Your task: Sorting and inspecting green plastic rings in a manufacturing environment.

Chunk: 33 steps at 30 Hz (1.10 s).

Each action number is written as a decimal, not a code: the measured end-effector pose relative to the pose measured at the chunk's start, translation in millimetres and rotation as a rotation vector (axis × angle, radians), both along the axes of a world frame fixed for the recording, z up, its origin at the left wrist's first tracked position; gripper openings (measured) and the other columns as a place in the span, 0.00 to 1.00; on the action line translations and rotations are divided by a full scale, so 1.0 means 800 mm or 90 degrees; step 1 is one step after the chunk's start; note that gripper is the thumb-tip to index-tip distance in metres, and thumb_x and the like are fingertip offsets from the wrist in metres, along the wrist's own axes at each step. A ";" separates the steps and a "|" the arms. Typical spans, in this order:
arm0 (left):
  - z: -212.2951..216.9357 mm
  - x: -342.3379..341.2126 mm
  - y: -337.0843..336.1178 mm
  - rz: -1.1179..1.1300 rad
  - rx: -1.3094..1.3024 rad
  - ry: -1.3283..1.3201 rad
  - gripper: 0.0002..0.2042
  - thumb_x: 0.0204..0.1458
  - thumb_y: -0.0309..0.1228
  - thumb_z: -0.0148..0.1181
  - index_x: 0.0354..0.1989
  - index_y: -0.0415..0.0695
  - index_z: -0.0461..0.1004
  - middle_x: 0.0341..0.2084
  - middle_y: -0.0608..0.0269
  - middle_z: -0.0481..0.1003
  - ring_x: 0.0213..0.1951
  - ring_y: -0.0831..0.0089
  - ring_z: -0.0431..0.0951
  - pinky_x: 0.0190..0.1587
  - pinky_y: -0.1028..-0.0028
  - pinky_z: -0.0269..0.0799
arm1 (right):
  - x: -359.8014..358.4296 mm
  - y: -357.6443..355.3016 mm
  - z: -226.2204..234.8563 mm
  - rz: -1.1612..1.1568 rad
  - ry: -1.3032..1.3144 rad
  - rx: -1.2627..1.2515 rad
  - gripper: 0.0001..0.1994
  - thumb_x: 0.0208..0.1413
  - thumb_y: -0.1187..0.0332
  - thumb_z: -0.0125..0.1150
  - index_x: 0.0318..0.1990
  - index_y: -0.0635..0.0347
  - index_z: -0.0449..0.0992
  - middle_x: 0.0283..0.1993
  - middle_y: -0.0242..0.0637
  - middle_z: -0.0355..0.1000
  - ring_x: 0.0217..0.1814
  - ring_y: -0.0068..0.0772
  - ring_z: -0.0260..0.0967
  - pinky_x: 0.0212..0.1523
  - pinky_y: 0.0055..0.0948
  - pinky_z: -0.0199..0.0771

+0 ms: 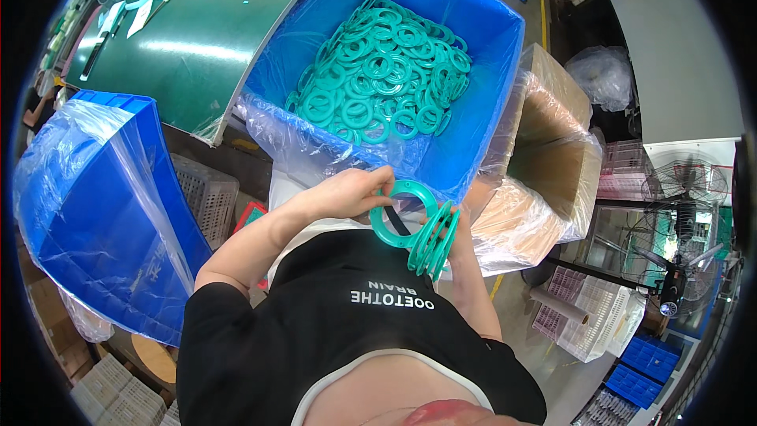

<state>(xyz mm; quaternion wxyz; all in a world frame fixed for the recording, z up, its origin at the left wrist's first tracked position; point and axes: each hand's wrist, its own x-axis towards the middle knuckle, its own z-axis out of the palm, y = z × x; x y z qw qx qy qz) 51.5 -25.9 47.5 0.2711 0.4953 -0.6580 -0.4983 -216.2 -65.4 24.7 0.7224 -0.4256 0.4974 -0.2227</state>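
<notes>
My left hand [359, 192] pinches the rim of a green plastic ring [392, 238] in front of my chest. A stack of several similar green rings [431, 251] hangs from my right hand [459, 225], whose fingers are closed around them and partly hidden behind. The single ring touches or overlaps the stack at its right side. Just beyond my hands stands a blue bin [272, 71] lined with clear plastic film. Inside it lies a big heap of loose green rings [378, 67].
Left of the bin is a green table [201, 83] with a knife-like tool [93, 55] on it. Another film-draped blue bin [118, 213] stands at the left. Film-covered cardboard boxes [544, 181] are at the right, with a fan [682, 229] and white crates [587, 312] beyond.
</notes>
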 end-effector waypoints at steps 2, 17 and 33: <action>-0.010 -0.010 0.003 0.088 -0.143 0.003 0.10 0.54 0.27 0.56 0.40 0.41 0.62 0.15 0.61 0.63 0.17 0.64 0.64 0.23 0.66 0.59 | -0.001 0.001 0.003 0.014 -0.042 -0.011 0.09 0.44 0.79 0.62 0.36 0.63 0.74 0.28 0.37 0.74 0.24 0.28 0.73 0.23 0.26 0.74; -0.022 -0.035 -0.001 0.195 0.341 0.575 0.12 0.61 0.32 0.48 0.47 0.40 0.72 0.26 0.73 0.69 0.23 0.90 0.57 0.21 0.88 0.54 | -0.026 -0.032 -0.019 -0.273 -0.087 -0.060 0.13 0.54 0.73 0.55 0.48 0.63 0.71 0.35 0.33 0.72 0.35 0.25 0.71 0.36 0.25 0.74; -0.029 -0.056 0.014 0.116 0.288 0.460 0.15 0.61 0.38 0.51 0.47 0.39 0.67 0.32 0.68 0.74 0.36 0.83 0.70 0.37 0.79 0.66 | 0.026 -0.007 -0.024 -0.257 -0.202 -0.114 0.10 0.53 0.73 0.59 0.43 0.62 0.72 0.34 0.35 0.72 0.34 0.26 0.72 0.32 0.24 0.74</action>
